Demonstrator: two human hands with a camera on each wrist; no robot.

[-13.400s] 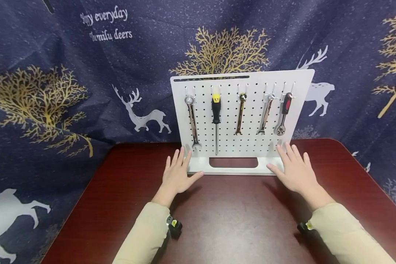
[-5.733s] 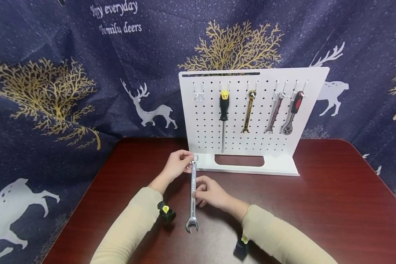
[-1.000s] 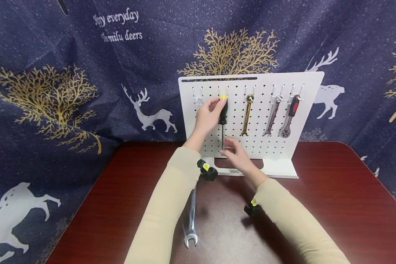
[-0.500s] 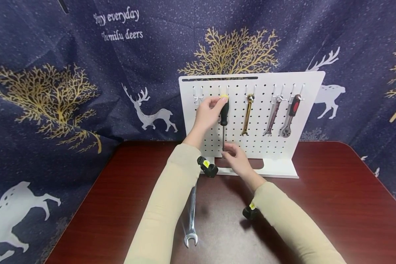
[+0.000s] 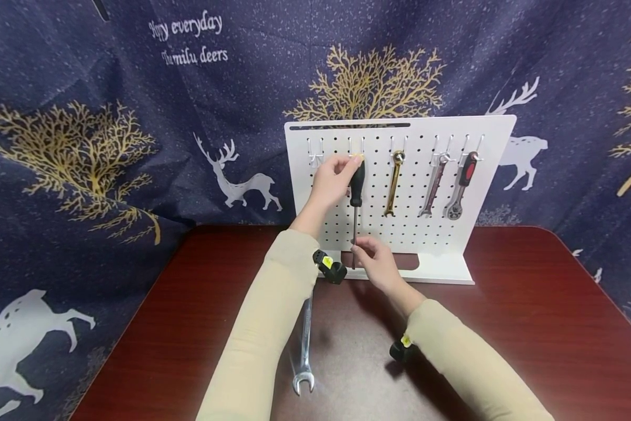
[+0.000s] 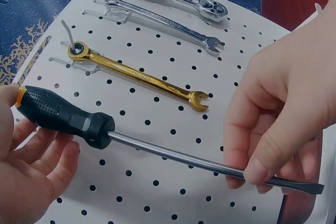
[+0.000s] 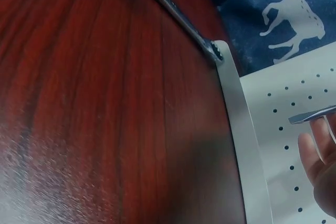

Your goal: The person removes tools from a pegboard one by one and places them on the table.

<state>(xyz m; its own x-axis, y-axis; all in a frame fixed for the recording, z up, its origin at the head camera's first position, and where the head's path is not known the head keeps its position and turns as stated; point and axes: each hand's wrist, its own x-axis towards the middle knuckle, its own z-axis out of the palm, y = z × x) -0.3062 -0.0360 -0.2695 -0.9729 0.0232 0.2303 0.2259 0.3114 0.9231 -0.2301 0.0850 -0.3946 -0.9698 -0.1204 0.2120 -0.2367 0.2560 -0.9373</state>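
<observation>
A flat-blade screwdriver [image 5: 357, 188] with a black handle and yellow end cap is in front of the white pegboard [image 5: 415, 202], blade downward. My left hand [image 5: 330, 180] holds the handle's top end between thumb and fingers. Lower down, my right hand [image 5: 380, 266] pinches the shaft near the tip. The left wrist view shows the whole shaft [image 6: 173, 154], its blade jutting past the right fingers. In the right wrist view only the blade [image 7: 310, 116] and part of the right hand [image 7: 325, 177] show.
A large combination wrench [image 5: 306, 345] lies on the red-brown table [image 5: 189, 345], its ring end on the board's base [image 7: 239, 124]. A gold wrench [image 5: 393, 184], a silver wrench [image 5: 434, 186] and a ratchet [image 5: 463, 186] hang on hooks. The leftmost hook [image 5: 316, 158] holds no tool.
Earlier, the large wrench went from its hook to the table. In the last second, the screwdriver has come off its hook and moved slightly down, and the right hand has taken its shaft.
</observation>
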